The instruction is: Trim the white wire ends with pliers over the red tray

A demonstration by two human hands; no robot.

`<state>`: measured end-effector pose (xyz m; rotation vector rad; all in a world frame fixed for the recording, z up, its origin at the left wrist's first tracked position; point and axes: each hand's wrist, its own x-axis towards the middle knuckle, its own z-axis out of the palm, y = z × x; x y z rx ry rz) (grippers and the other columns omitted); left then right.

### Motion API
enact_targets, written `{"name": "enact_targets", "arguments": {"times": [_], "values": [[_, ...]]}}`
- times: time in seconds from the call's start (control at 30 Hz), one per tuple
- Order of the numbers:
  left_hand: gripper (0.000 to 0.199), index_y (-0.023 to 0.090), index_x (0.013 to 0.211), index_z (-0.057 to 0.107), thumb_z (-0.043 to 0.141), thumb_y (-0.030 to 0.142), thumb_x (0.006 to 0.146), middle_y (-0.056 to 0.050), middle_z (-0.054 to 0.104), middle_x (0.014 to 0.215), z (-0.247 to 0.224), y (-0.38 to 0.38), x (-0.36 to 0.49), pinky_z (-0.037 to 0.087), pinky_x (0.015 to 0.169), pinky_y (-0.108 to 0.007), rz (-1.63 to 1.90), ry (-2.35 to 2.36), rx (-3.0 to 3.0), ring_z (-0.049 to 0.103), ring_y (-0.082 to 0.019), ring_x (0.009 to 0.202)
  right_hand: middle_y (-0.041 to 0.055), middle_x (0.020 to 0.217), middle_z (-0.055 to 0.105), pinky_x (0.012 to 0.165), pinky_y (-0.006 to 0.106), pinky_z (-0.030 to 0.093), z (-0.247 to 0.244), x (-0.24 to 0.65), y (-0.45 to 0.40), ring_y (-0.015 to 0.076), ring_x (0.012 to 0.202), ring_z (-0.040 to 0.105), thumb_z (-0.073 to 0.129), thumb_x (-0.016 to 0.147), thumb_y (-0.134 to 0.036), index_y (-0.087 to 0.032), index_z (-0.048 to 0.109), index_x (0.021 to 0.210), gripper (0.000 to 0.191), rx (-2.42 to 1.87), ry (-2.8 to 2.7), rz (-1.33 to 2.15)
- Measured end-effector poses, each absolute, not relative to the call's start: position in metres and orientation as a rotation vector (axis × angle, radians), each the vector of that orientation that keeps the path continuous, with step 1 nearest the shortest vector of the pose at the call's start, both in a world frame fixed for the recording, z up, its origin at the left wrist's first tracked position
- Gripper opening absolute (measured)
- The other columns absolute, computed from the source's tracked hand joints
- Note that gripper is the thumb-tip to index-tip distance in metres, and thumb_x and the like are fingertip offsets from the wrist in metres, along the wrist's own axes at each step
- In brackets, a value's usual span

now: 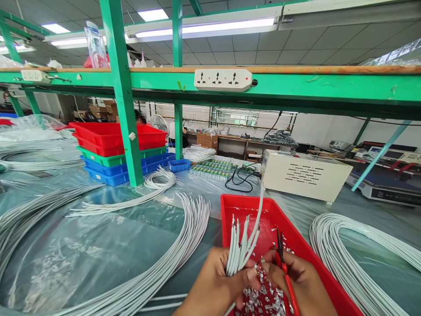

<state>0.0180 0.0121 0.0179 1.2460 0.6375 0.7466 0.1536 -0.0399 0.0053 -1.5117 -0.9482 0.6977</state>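
1. Left hand (215, 285): grip pinched around a bundle of white wires (238, 250), ends fanned upward, over the red tray (315, 263).
2. Right hand (301, 285): grip wrapped around red-handled cutters (284, 267), dark tip pointing up, just beside the wire ends.
3. The two hands' fingertips touch over the tray; the tray sits at the near edge of the tabletop (82, 250), holding loose cut scraps (263, 298) under the hands.
4. Long white wire bunches (171, 259) curve across the plastic-covered tabletop left of the tray; another bunch (345, 259) lies to its right.
5. Beige box unit (304, 175) stands behind the tray; one wire runs up toward it.
6. Stacked red, green and blue bins (112, 149) sit toward the far left by a green post (123, 101).
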Motion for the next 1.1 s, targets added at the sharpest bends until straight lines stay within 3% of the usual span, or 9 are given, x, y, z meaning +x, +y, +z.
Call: {"name": "enact_targets", "arguments": {"times": [0.1,0.2,0.27,0.33,0.47,0.53,0.77,0.93,1.1], "values": [[0.041,0.009,0.074,0.063,0.074,0.046,0.062,-0.004,0.064,0.056,0.016,0.014,0.016,0.029,0.037,-0.016,0.733,0.593,1.263,0.039,-0.004,0.037,0.0003,0.055,0.057,0.069,0.033,0.042,0.006,0.166,-0.040,0.0185,0.059,0.053,0.058,0.066,-0.047,-0.021,0.055,0.057,0.028,-1.686,-1.181,0.438],[0.034,0.010,0.075,0.064,0.072,0.042,0.066,-0.004,0.065,0.059,0.014,0.016,0.015,0.029,0.038,-0.016,0.728,0.577,1.274,0.039,-0.004,0.038,-0.0015,0.049,0.054,0.090,0.043,0.031,0.008,0.177,-0.041,0.0173,0.056,0.049,0.056,0.073,-0.040,-0.021,0.047,0.050,0.031,-1.825,-1.405,-0.071],[0.031,0.010,0.075,0.065,0.072,0.040,0.067,-0.004,0.065,0.058,0.013,0.017,0.015,0.029,0.038,-0.016,0.724,0.578,1.269,0.038,-0.004,0.038,0.0011,0.057,0.061,0.086,0.043,0.033,0.009,0.181,-0.042,0.0219,0.065,0.052,0.056,0.072,-0.035,-0.022,0.053,0.056,0.020,-1.812,-1.396,-0.156],[0.030,0.010,0.075,0.066,0.072,0.038,0.067,-0.004,0.065,0.058,0.014,0.018,0.015,0.029,0.037,-0.016,0.717,0.570,1.264,0.039,-0.004,0.038,0.0030,0.065,0.064,0.076,0.038,0.039,0.012,0.179,-0.043,0.0259,0.075,0.054,0.058,0.068,-0.035,-0.023,0.057,0.058,0.016,-1.777,-1.307,0.018],[0.028,0.009,0.077,0.069,0.071,0.036,0.068,-0.005,0.065,0.061,0.015,0.018,0.014,0.032,0.038,-0.016,0.696,0.535,1.280,0.041,-0.005,0.040,0.0010,0.064,0.065,0.064,0.027,0.045,0.017,0.168,-0.044,0.0203,0.068,0.060,0.068,0.063,-0.043,-0.020,0.065,0.066,0.024,-1.498,-1.155,0.725],[0.026,0.009,0.073,0.071,0.072,0.035,0.068,-0.005,0.064,0.061,0.015,0.018,0.015,0.034,0.039,-0.016,0.674,0.504,1.283,0.043,-0.005,0.042,0.0015,0.062,0.066,0.065,0.025,0.045,0.018,0.163,-0.044,0.0181,0.065,0.061,0.070,0.062,-0.043,-0.018,0.069,0.072,0.027,-1.382,-1.190,0.849],[0.024,0.010,0.069,0.070,0.077,0.033,0.064,0.000,0.058,0.057,0.015,0.023,0.012,0.035,0.041,-0.015,0.702,0.501,1.252,0.048,-0.005,0.040,-0.0053,0.047,0.049,0.044,0.016,0.030,0.031,0.163,-0.054,0.0061,0.046,0.037,0.072,0.055,-0.024,-0.015,0.059,0.053,0.015,-1.512,-1.203,0.746],[0.021,0.010,0.070,0.068,0.076,0.028,0.064,-0.003,0.062,0.060,0.019,0.021,0.012,0.039,0.040,-0.015,0.627,0.453,1.232,0.050,-0.008,0.047,0.0005,0.062,0.068,0.059,0.021,0.046,0.039,0.158,-0.059,0.0155,0.059,0.060,0.069,0.057,-0.029,-0.019,0.069,0.064,0.012,-1.467,-1.232,0.748],[0.023,0.010,0.072,0.067,0.077,0.028,0.062,-0.003,0.063,0.062,0.020,0.018,0.014,0.041,0.041,-0.014,0.547,0.410,1.238,0.052,-0.008,0.050,-0.0031,0.051,0.064,0.053,0.017,0.043,0.039,0.154,-0.060,0.0100,0.050,0.055,0.060,0.063,-0.020,-0.019,0.063,0.057,0.007,-1.469,-1.385,0.681]]}}
